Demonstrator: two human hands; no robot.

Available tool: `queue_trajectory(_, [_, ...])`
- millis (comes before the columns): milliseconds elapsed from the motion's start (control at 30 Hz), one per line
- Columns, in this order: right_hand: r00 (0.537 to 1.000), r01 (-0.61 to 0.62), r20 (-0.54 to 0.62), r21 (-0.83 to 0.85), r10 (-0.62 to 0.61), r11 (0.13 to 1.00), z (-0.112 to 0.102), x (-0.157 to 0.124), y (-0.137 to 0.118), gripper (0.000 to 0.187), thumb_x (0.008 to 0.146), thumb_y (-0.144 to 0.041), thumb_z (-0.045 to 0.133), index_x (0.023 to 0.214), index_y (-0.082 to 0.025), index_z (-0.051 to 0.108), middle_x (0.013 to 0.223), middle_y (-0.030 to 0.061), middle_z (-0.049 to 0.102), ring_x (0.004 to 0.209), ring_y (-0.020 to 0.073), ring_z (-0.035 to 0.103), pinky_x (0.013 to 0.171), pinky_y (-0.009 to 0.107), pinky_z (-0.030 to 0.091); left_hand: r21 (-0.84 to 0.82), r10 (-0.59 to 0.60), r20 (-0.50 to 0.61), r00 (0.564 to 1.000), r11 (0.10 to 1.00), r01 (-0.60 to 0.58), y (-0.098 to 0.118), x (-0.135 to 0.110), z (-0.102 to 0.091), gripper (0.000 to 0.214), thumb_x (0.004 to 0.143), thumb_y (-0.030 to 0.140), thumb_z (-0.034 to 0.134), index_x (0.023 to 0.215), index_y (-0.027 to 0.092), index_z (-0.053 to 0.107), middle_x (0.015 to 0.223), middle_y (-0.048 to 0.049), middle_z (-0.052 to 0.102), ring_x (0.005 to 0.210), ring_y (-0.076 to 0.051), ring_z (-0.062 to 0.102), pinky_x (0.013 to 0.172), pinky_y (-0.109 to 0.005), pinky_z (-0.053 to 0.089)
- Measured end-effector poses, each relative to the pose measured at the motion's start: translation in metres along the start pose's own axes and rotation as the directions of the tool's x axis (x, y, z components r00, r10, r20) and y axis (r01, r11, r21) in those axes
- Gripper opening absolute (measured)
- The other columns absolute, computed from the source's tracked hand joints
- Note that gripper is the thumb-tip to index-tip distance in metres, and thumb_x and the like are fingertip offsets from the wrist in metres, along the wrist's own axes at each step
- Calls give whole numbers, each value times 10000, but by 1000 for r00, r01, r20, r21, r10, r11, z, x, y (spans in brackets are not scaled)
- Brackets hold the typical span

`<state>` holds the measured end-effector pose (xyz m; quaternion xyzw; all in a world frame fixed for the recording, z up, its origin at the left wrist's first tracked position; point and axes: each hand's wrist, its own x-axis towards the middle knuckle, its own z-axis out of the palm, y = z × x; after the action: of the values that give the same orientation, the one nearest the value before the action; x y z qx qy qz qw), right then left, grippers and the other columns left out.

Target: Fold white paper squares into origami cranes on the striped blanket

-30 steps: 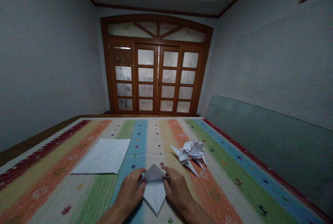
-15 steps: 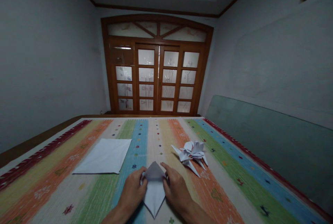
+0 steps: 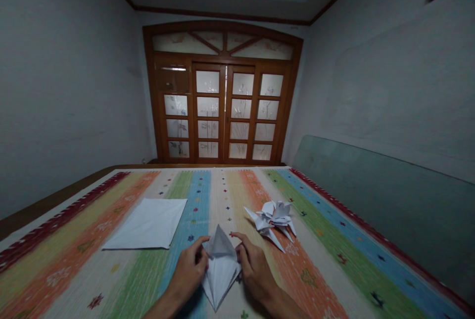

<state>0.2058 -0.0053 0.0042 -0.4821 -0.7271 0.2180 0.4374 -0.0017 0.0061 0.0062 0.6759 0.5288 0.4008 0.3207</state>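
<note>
A piece of folded white paper (image 3: 219,269), kite-shaped with a raised pointed flap at its far end, is at the near middle of the striped cloth. My left hand (image 3: 190,267) grips its left edge between thumb and fingers. On the opposite side my right hand (image 3: 256,269) has its thumb and bent fingers at the paper's right edge, with the index finger stretched forward past it. Layers of the paper stand slightly apart along the right side.
Flat white paper sheets (image 3: 148,223) lie to the left on the striped tablecloth (image 3: 141,284). Several folded paper cranes (image 3: 273,220) are heaped at the right. A pale green panel (image 3: 371,190) borders the table's right side, and wooden glazed doors (image 3: 222,111) stand beyond it.
The far flap of the folded paper has risen into a taller, narrower point. The paper's layers have spread at the right, and my right hand has shifted slightly to the right.
</note>
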Motion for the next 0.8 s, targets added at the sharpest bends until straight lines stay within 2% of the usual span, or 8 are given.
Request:
queue_trajectory(133, [999, 15, 27, 61, -17, 998, 0, 1, 2, 409, 917, -223, 459, 1264, -123, 651, 819, 61, 714, 727, 195, 671, 723, 273, 507, 78, -1, -16, 1000, 997, 2, -2, 2, 1, 393, 771, 349, 509, 1037, 125, 692, 626, 10, 610, 610, -219, 600, 625, -292, 423])
queue_trajectory(267, [998, -1, 56, 85, -4, 996, 2, -1, 4, 371, 872, -205, 538, 1194, -133, 707, 895, 94, 750, 761, 212, 685, 757, 310, 524, 186, 10, -13, 1000, 983, -8, -4, 3, -1, 268, 828, 357, 508, 831, 176, 707, 582, 18, 582, 582, -212, 564, 618, -291, 399])
queue_trajectory(467, [996, -1, 90, 63, -4, 998, 2, -3, 7, 307, 827, -161, 625, 1100, -170, 764, 894, 88, 759, 809, 221, 689, 828, 343, 522, 223, 111, -78, 991, 970, -91, -5, 4, -7, 199, 813, 305, 572, 706, 194, 698, 786, -59, 664, 753, -247, 629, 724, -330, 464])
queue_trajectory(533, [993, 14, 118, 73, -23, 997, 1, -3, 6, 305, 806, -130, 645, 1081, -178, 769, 886, 80, 758, 803, 215, 687, 824, 337, 521, 201, 126, -71, 990, 973, -109, -4, 4, -8, 164, 801, 280, 590, 687, 198, 674, 792, -58, 671, 784, -252, 637, 742, -334, 475])
queue_trajectory(667, [985, 51, 155, 119, -69, 992, -2, -2, 4, 354, 761, -78, 661, 1079, -193, 766, 854, 55, 743, 782, 197, 672, 788, 307, 518, 198, 134, -58, 989, 973, -120, -5, 3, -6, 137, 802, 264, 591, 687, 204, 639, 739, -34, 667, 718, -235, 610, 702, -319, 471])
queue_trajectory(800, [978, 57, 193, 139, -83, 989, -1, -2, 5, 326, 771, -113, 692, 1074, -204, 771, 846, 41, 733, 748, 181, 657, 723, 274, 510, 207, 129, -54, 990, 972, -116, -6, 2, -5, 125, 796, 262, 590, 691, 209, 632, 727, -23, 666, 688, -225, 591, 682, -308, 454])
